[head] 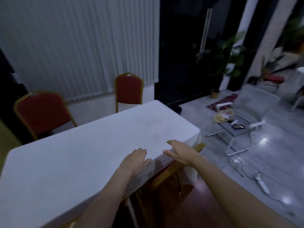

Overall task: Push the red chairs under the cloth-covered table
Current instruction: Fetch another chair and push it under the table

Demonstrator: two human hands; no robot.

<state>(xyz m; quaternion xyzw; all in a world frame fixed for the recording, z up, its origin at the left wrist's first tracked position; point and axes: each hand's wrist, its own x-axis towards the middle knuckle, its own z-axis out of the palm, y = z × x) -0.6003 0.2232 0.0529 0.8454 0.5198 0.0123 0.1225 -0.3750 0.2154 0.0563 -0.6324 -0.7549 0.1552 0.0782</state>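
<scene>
While both hands are extended over the near right edge of the cloth-covered table [92, 150], neither grips anything. The left hand [134, 159] lies palm down with fingers loosely spread, resting on or just above the cloth at the table edge. The right hand [179, 153] is open and flat, fingers together, at the edge just to the 3 o'clock side of the left hand.

Chair positions:
- The near chair [166, 175] sits directly below the hands, at 6 o'clock from them. Its gold frame and red seat are largely under the hanging cloth; it appears mostly pushed in.
- The left far chair [42, 111] stands at 10 o'clock, its back clear of the table edge.
- The right far chair [128, 89] stands at 12 o'clock, likewise behind the far edge. How far either seat sits under the table cannot be determined.

Hazards, as judged from this position:
1. Cloth drag. Palms pressing on the cloth during any forward push would pull it across the tabletop or bunch it.
2. Cloth snag. The draped corner hangs against the near chair's frame; further pushing may trap it.
3. Trip risk. A white cable [246, 175] lies on the floor at 3 o'clock, along the likely route to the far chairs.
4. Low light reduces visibility of chair legs and table legs, so a collision is possible.
</scene>
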